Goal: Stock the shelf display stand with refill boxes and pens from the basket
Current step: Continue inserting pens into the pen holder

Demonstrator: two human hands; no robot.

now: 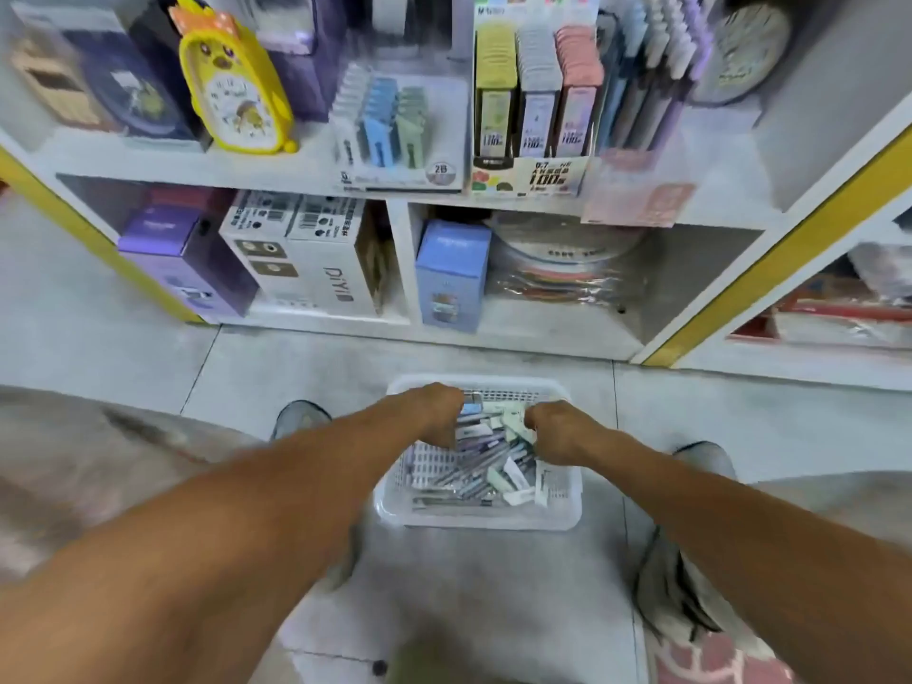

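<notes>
Currently, stage: mid-task, judged from a part-filled stand and a basket well stocked.
Basket: white perforated plastic basket (557,520) stands on the grey tiled floor (493,609), between the person's feet, just before the shelf base.
Basket contents: loose pens with grey and purple barrels (474,473) and small pale green and white refill boxes (518,478) lie mixed; much stock is left to move.
Left hand: left hand (434,412) reaches into the far left part of the basket, fingers curled down among the items; motion blur hides whether they grip anything.
Right hand: right hand (555,429) reaches into the right part, fingers curled downward; its hold cannot be told either.
Display stand: card display stand with yellow, grey and pink refill box rows (535,106) sits on the white upper shelf (316,165); pastel pens (656,66) stand at its right.
Done: rows look largely full.
Edges: basket rim, shelf lip and yellow upright (770,239) border the lifting path.
Open room: bare floor lies left and right of the basket; the space between basket and stand is unobstructed.
</notes>
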